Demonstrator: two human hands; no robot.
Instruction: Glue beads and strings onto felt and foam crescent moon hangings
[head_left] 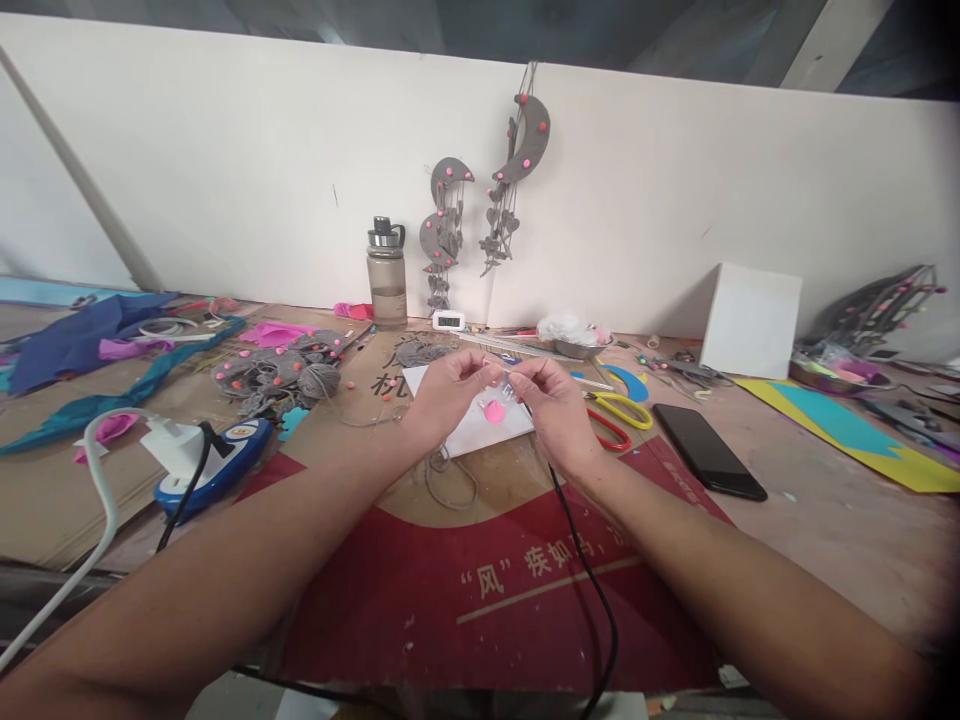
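Two hands meet over the middle of the table (825, 520), above a white sheet (480, 425). The left hand (446, 390) and the right hand (551, 395) are both curled nearly closed, fingertips pinched on something thin and pale stretched between them; what it is cannot be told. A small pink ball (493, 410) hangs or sits just below the fingertips, over the sheet. It looks light and soft, likely easy to dent, so a gentle pinch at its sides seems wise. Scissors (619, 412) lie just right of the hands, a phone (709, 452) beyond, a bottle (387, 272) by the wall.
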